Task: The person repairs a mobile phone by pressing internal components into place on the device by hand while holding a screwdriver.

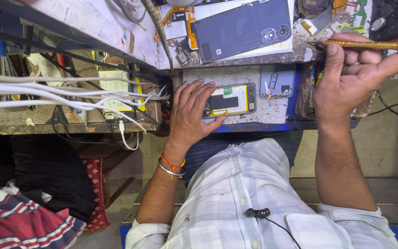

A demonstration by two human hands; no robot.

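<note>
An opened smartphone [232, 99] with a yellow battery area lies on a small lower work shelf [268, 117]. My left hand [190, 110] rests flat on its left end, fingers spread over it, holding it down. My right hand [362, 69] is raised to the right above the shelf, fingers closed around a thin brass-coloured screwdriver [360, 44] that points left. A dark grey phone back cover [241, 28] lies on the upper bench above the opened phone.
A small grey phone part [277, 80] lies right of the opened phone. White cables [61, 94] run across a cluttered drawer at the left. Flex cables and small parts [346, 18] litter the upper bench. Another person in a striped shirt [19, 221] sits at the lower left.
</note>
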